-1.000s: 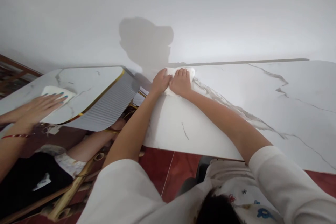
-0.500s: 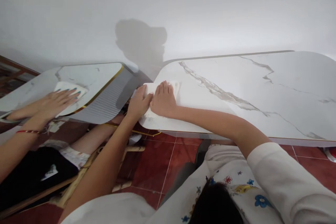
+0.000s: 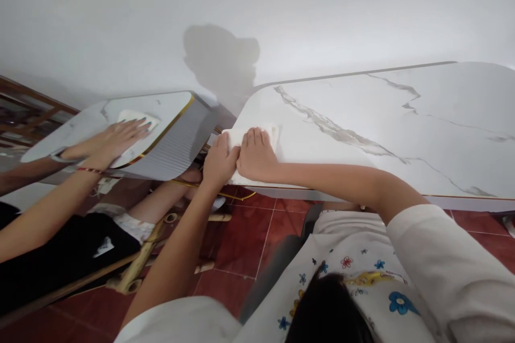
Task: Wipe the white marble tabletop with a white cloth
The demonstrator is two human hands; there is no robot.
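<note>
A pale wall (image 3: 362,0) rose behind the back edge of a long tabletop (image 3: 454,161), white and marbled, with rounded corners and a thin gold-brown line along its front edge. Its boldest grey-beige vein slanted from near the back left corner toward the front edge. Red floor tiles (image 3: 245,236) showed below. Beyond the tabletop's left edge stood a smaller marbled table (image 3: 171,102), with gold trim and a ribbed grey side.

A white cloth (image 3: 236,135) lay at the left end of the long tabletop, close to its front left corner. It looked soft and plain, folded into a flattish pad, its layers showing at the right border; the hands hid much of it. A second white cloth (image 3: 131,113) lay on the smaller table, near its right edge, under a co-worker's hands (image 3: 123,136), which had blue nails.

The right hand (image 3: 255,155) was palm down and laid out flat, fingers together, pressing on the cloth. The left hand (image 3: 219,163) rested on the cloth's left part, fingers slightly bent and thumb out toward the right hand; whether it pinched the fabric could not be told.
</note>
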